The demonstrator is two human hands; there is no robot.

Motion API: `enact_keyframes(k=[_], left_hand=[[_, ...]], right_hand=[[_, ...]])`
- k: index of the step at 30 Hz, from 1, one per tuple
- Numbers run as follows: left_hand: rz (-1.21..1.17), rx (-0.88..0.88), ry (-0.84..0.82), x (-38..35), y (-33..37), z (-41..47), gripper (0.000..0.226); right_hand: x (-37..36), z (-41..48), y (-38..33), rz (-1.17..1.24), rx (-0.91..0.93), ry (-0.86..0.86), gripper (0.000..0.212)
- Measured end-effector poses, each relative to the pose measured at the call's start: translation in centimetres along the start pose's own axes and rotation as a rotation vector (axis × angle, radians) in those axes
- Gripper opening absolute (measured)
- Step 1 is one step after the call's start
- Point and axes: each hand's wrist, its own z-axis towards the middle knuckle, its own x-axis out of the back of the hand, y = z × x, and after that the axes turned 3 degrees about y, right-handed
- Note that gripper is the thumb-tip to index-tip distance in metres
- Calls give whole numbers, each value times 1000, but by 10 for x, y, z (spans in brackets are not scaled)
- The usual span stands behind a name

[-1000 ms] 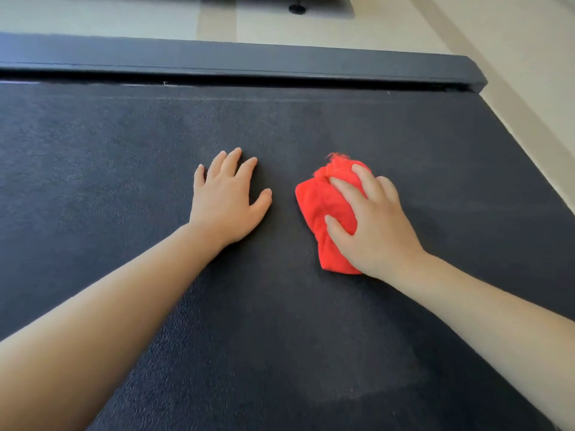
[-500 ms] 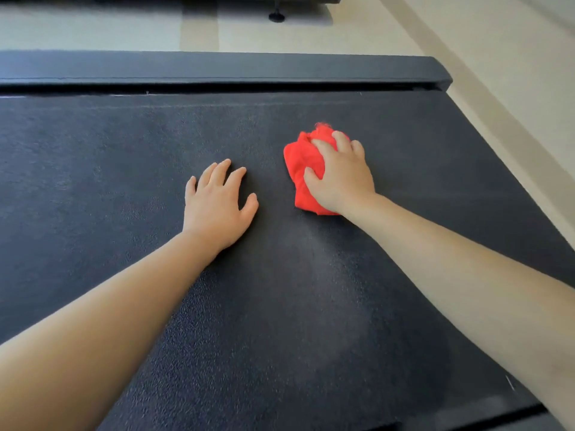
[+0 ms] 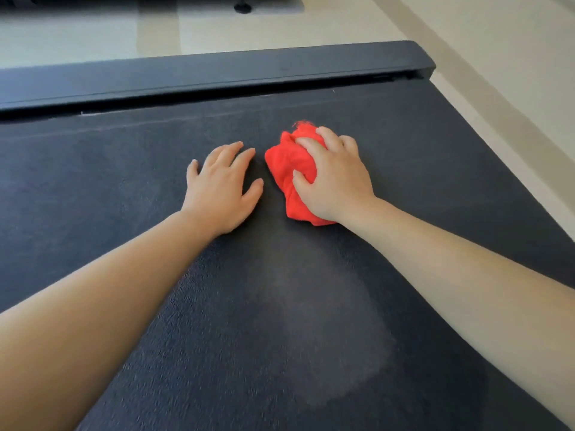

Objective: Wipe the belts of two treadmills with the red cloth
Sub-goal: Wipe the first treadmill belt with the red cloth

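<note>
As right hand grips red cloth, left hand flat on belt

Belt: dark and bumpy, lying flat; I see a pale patch on the part nearer me.
Red cloth: bright red, bunched into a soft lump, lying on the belt near its far end, a bit right of the middle.

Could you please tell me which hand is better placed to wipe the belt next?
The right hand: it grips the red cloth on the belt, while the left hand rests flat beside it, holding nothing.
</note>
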Motion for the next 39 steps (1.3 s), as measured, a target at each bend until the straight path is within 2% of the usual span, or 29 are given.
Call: enact_keyframes(k=[3, 8, 12, 19, 25, 28, 33, 39], left_hand=[[2, 115, 38, -7, -5, 15, 54], [13, 134, 59, -5, -3, 13, 61], [24, 140, 43, -2, 0, 13, 61], [-4, 123, 51, -5, -3, 11, 60], [-16, 101, 42, -5, -3, 11, 55], [34, 98, 56, -6, -4, 10, 55], [72, 53, 36, 0, 12, 1, 51], [10, 67, -60, 4, 52, -76, 53]], right_hand=[[-11, 44, 7, 15, 4, 6, 53], [-21, 108, 9, -5, 4, -38, 54], [-20, 121, 10, 0, 28, -74, 55], [-4, 75, 18, -19, 64, -74, 54], [30, -24, 20, -70, -24, -95, 56], [37, -75, 27, -53, 15, -67, 57], [27, -53, 39, -8, 33, -25, 56], [27, -37, 34, -8, 31, -78, 56]])
